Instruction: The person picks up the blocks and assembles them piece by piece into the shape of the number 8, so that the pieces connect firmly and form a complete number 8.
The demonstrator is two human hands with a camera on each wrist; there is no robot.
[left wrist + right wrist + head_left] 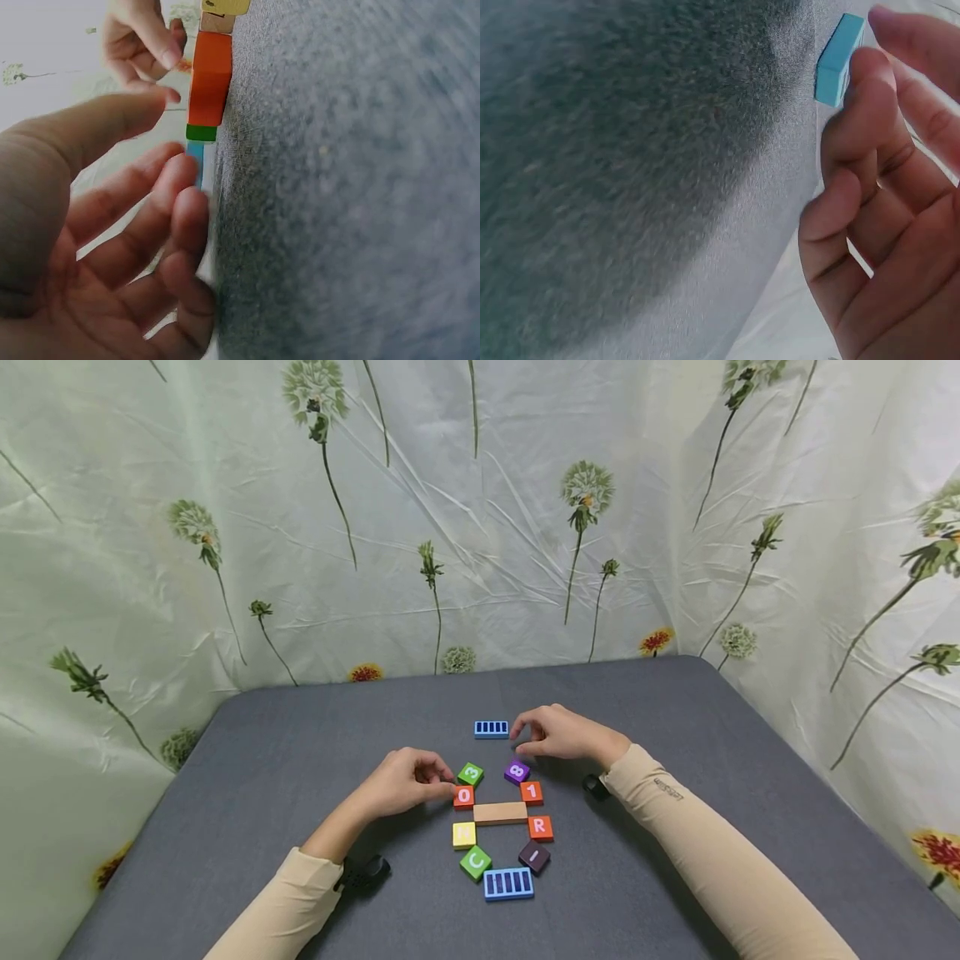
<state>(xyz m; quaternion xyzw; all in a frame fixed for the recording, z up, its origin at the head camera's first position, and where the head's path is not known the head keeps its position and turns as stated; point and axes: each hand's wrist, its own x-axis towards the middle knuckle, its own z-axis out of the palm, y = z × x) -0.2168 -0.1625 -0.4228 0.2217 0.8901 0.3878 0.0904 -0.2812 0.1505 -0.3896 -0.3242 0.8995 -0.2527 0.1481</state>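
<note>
My left hand [408, 782] is at the left side of an orange block marked 0 [464, 797], its thumb tip right at the edge. In the left wrist view, thumb and loosely bent fingers stand apart with nothing between them. A green block marked 3 [470, 774] lies just beyond. My right hand [558, 732] hovers beside the far blue slotted block [491, 729], fingertips near its right end. The right wrist view shows those fingers loosely bent, holding nothing. A purple block marked 8 [517, 771] lies below that hand, above an orange block marked 1 [532, 792].
A plain wooden bar [500, 813] spans the middle of the arrangement. Nearer lie a yellow block [463, 836], an orange R block [540, 828], a green C block [476, 863], a dark block [534, 857] and a second blue slotted block [508, 884]. Grey cloth covers the table [637, 893].
</note>
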